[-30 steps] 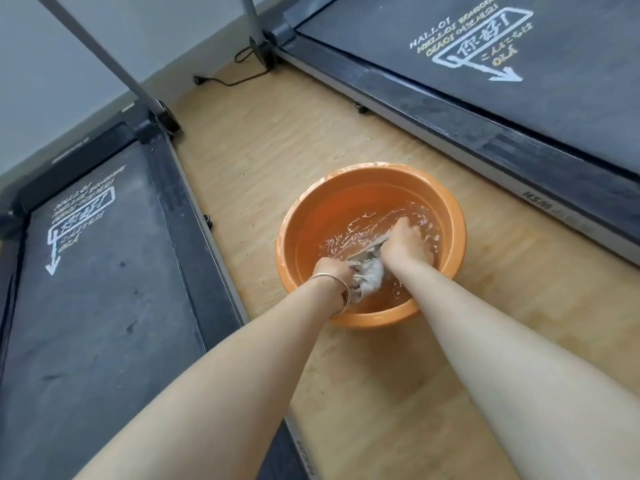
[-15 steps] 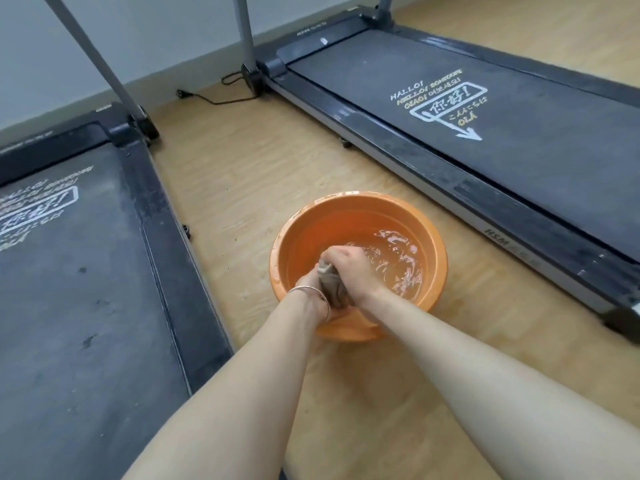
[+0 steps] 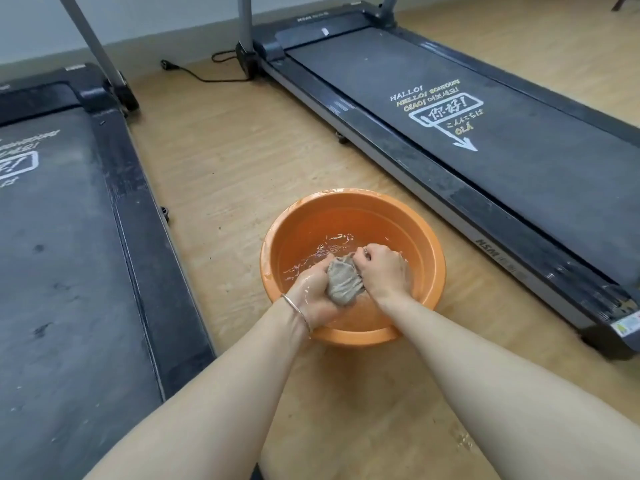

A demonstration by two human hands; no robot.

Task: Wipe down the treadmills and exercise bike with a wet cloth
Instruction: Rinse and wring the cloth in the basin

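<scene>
A grey wet cloth (image 3: pixel 343 282) is bunched up between both my hands over the water in an orange basin (image 3: pixel 349 209) on the wooden floor. My left hand (image 3: pixel 313 294), with a thin bracelet at the wrist, grips the cloth's near left side. My right hand (image 3: pixel 382 271) is clenched on its far right side. One black treadmill (image 3: pixel 65 258) lies to the left of the basin and another treadmill (image 3: pixel 512 161) to the right, its belt printed with white greetings and an arrow. No exercise bike is in view.
A black power cable (image 3: pixel 204 72) runs along the floor by the wall between the treadmills. Grey uprights (image 3: pixel 244 22) rise from the treadmill fronts. A strip of wooden floor (image 3: pixel 225 161) runs between the two machines, with wet spots near my right forearm.
The view has tilted up, so the basin now sits lower and more of the right treadmill shows. Both hands have shifted on the cloth, which is now lifted above the water.
</scene>
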